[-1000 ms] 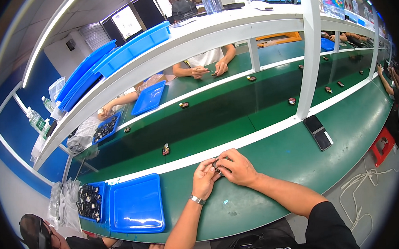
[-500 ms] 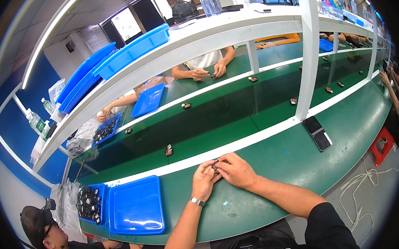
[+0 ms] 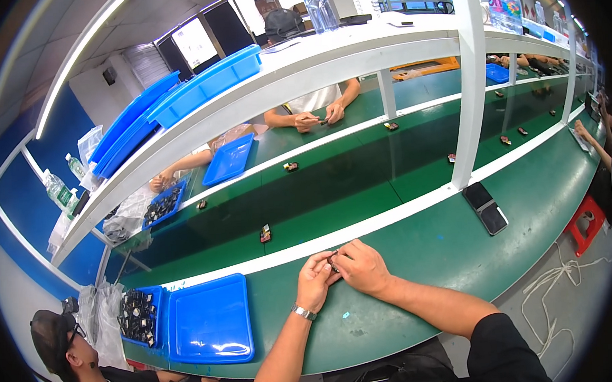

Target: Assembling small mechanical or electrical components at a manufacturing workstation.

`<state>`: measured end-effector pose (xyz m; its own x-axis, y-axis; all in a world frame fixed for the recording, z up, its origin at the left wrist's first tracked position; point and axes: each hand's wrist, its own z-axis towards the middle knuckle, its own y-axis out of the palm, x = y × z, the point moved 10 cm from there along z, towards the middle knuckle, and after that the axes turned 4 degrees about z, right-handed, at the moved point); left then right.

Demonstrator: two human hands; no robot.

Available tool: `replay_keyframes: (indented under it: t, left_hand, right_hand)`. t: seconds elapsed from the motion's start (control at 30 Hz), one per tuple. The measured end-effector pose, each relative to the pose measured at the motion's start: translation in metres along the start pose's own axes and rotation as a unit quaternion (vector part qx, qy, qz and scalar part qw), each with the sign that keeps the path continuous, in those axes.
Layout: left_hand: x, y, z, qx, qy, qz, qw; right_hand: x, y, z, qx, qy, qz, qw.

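I hold a small dark part between my left hand and my right hand, fingertips of both pinched on it, just above the green worktop. The part is tiny, blackish, mostly hidden by my fingers. A blue tray lies left of my hands.

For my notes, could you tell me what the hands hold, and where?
Both hands, left and right, pinch a small dark part between fingertips; which end cannot be told.
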<state>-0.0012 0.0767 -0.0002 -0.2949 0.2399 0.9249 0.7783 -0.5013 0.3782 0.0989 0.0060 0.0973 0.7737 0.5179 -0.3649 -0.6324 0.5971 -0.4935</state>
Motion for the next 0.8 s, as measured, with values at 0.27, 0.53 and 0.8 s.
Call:
replay_keyframes:
  t: [0.27,0.53,0.8]
  left_hand:
    - [-0.0034,-0.0055,0.0019,0.009,0.008,0.005,1.0]
    - [-0.0036,-0.0056,0.0028,0.017,0.017,0.005,1.0]
    - [-0.001,-0.0074,-0.001,0.018,0.014,0.025,0.999]
  right_hand:
    - [-0.0017,-0.0043,0.0008,-0.001,0.02,0.012,1.0]
    - [-0.0003,-0.0039,0.0007,-0.008,0.035,0.042,0.998]
    - [-0.0015,0.0056,-0.0001,-0.015,0.019,0.015,1.0]
